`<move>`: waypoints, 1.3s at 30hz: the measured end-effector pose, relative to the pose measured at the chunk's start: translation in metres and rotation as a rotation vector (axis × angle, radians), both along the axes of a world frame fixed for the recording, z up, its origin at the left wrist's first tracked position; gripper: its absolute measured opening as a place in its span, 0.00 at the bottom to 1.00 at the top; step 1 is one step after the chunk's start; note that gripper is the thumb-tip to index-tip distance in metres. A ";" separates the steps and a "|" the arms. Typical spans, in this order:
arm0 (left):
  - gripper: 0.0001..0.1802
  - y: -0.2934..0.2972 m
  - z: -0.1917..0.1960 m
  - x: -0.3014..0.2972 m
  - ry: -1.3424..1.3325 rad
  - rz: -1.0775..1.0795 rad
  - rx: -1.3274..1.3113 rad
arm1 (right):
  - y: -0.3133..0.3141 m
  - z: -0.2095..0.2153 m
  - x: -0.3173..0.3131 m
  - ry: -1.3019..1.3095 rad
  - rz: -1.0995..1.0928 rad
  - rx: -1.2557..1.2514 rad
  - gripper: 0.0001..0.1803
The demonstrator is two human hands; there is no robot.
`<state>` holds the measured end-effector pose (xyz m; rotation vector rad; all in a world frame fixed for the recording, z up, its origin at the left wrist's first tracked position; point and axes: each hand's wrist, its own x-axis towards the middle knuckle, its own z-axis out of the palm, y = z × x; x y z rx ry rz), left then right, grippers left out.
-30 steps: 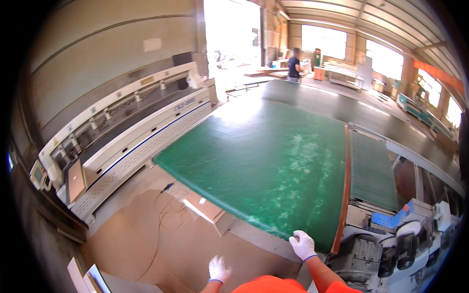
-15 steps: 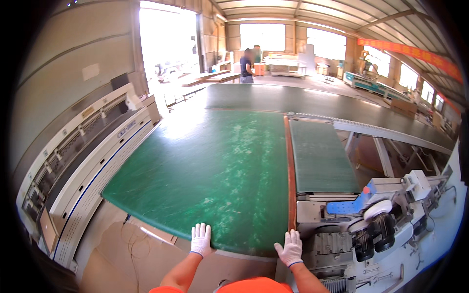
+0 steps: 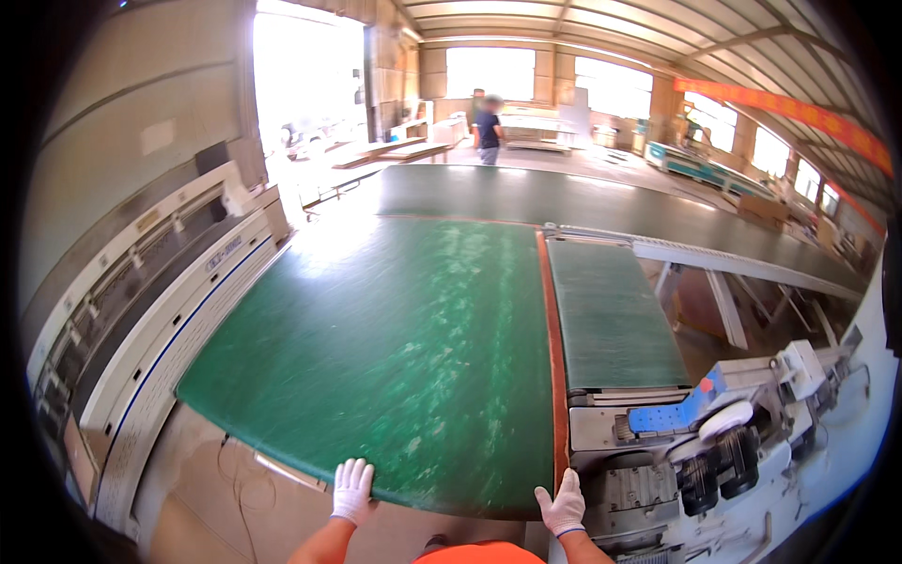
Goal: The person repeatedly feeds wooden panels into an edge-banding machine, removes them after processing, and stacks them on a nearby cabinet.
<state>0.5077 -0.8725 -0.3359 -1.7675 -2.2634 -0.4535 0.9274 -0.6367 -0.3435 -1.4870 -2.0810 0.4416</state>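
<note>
Both my hands wear white gloves and rest at the near edge of a wide green table surface (image 3: 376,329), which has pale scuff marks. My left hand (image 3: 353,491) lies on the edge left of the middle, its fingers stretched forward. At the near right corner, my right hand (image 3: 563,508) touches the end of a reddish-brown edge strip (image 3: 552,348). Its thumb stands apart from the outstretched fingers. Neither hand holds anything I can see.
Right of the strip runs a narrower green belt (image 3: 615,315). Near it stands a machine with a blue part (image 3: 658,418) and dark motors (image 3: 738,461). A long white machine (image 3: 178,348) borders the left side. Beyond the table, a person (image 3: 489,132) stands near stacked boards.
The view has shifted slightly, and the table's near edge sits lower. My left hand has moved left along the edge. The distant person has moved right and turned.
</note>
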 end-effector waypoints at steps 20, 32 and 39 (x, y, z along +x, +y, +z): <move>0.58 -0.098 0.000 -0.182 0.134 0.257 0.118 | 0.003 0.021 -0.028 0.048 -0.531 -0.449 0.41; 0.51 -0.107 -0.020 -0.202 0.200 0.308 0.224 | 0.007 0.030 -0.035 0.036 -0.589 -0.492 0.41; 0.45 -0.103 -0.013 -0.205 0.217 0.296 0.296 | 0.008 0.030 -0.035 0.020 -0.602 -0.516 0.43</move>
